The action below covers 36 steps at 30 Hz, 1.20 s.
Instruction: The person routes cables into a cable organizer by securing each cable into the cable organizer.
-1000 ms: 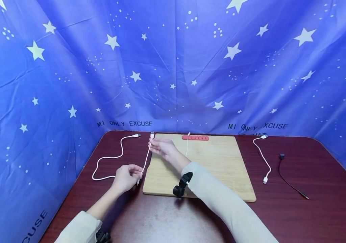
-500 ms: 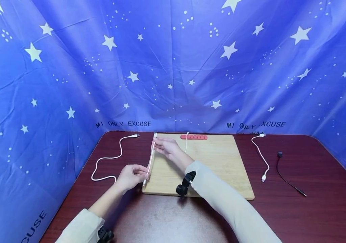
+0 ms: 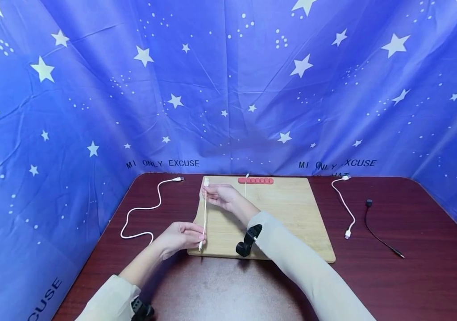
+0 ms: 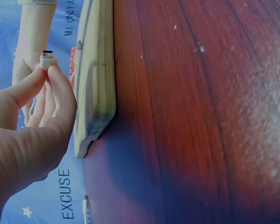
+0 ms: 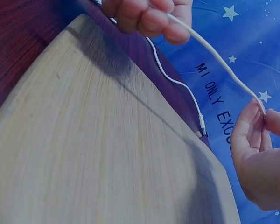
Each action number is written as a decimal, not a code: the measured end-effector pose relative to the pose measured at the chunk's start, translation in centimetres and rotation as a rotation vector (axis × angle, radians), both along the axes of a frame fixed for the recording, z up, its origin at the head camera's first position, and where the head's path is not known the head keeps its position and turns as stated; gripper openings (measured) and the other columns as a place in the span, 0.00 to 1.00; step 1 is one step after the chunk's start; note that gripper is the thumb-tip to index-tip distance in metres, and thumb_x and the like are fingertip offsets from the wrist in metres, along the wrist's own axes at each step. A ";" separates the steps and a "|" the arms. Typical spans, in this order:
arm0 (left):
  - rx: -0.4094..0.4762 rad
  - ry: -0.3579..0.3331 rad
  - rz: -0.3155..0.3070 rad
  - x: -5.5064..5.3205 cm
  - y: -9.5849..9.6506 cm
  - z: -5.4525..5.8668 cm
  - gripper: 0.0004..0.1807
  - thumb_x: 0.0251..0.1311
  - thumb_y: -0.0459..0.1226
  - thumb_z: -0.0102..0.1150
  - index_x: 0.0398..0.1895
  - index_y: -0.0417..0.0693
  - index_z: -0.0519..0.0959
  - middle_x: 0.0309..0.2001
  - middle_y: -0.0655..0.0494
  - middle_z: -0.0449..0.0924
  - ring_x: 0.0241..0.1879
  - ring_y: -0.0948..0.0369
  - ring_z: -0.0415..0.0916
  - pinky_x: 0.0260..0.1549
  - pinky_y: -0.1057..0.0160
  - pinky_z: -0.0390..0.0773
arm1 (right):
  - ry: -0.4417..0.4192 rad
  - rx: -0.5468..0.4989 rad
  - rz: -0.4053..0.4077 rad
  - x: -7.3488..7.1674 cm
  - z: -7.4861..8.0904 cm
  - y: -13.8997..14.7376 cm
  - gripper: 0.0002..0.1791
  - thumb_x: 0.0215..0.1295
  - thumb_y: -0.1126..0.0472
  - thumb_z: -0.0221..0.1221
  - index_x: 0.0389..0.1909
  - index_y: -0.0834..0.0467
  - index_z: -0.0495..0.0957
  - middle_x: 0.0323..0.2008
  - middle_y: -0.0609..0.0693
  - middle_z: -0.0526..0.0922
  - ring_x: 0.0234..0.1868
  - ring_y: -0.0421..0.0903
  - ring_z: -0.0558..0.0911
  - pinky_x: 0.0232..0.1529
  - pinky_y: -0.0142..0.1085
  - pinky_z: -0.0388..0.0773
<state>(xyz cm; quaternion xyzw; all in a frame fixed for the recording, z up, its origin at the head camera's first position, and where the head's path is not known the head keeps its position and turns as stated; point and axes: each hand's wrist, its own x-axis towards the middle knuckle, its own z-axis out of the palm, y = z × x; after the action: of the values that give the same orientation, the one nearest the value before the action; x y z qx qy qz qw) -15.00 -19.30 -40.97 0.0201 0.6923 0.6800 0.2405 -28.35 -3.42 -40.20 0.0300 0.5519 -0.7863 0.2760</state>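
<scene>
Left hand (image 3: pixel 182 236) and right hand (image 3: pixel 222 196) each pinch near one end of a white cable (image 3: pixel 205 211), left of centre over the board (image 3: pixel 288 223). Looks like the carrying step; next probably calls for lining up with the red strip (image 3: pixel 259 181), upper-middle.

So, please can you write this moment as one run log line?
left hand: pinches cable near one end; right hand: pinches it near the other; cable: in air between hands; red strip: on board
</scene>
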 end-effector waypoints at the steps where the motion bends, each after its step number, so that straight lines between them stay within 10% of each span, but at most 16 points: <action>1: 0.006 -0.009 -0.005 0.0 0.1 0.1 0.16 0.59 0.27 0.58 0.49 0.25 0.73 0.30 0.62 0.86 0.34 0.69 0.82 0.38 0.72 0.83 | 0.001 0.003 0.004 0.0 -0.1 0.1 0.21 0.67 0.72 0.51 0.61 0.73 0.67 0.25 0.46 0.82 0.31 0.38 0.81 0.69 0.45 0.69; 15: 0.052 -0.049 0.004 -0.2 1.1 -0.4 0.13 0.61 0.27 0.57 0.48 0.29 0.74 0.29 0.64 0.84 0.32 0.70 0.80 0.39 0.68 0.84 | -0.017 -0.036 -0.001 -0.2 -0.5 1.3 0.21 0.69 0.71 0.50 0.61 0.72 0.68 0.32 0.49 0.82 0.31 0.37 0.81 0.39 0.27 0.82; 36: 0.037 -0.023 0.101 -0.1 2.7 -0.8 0.18 0.57 0.26 0.61 0.50 0.23 0.74 0.30 0.61 0.84 0.33 0.68 0.81 0.39 0.66 0.85 | -0.006 -0.023 -0.035 -0.7 -0.9 3.5 0.16 0.68 0.69 0.53 0.55 0.68 0.74 0.30 0.49 0.84 0.32 0.39 0.82 0.42 0.29 0.83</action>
<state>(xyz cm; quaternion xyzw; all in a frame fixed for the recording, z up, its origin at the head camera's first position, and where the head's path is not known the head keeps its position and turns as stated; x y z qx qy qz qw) -15.11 -16.61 -41.79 -0.0179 0.6770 0.7041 0.2135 -29.05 0.04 -41.09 0.0390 0.5416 -0.7971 0.2641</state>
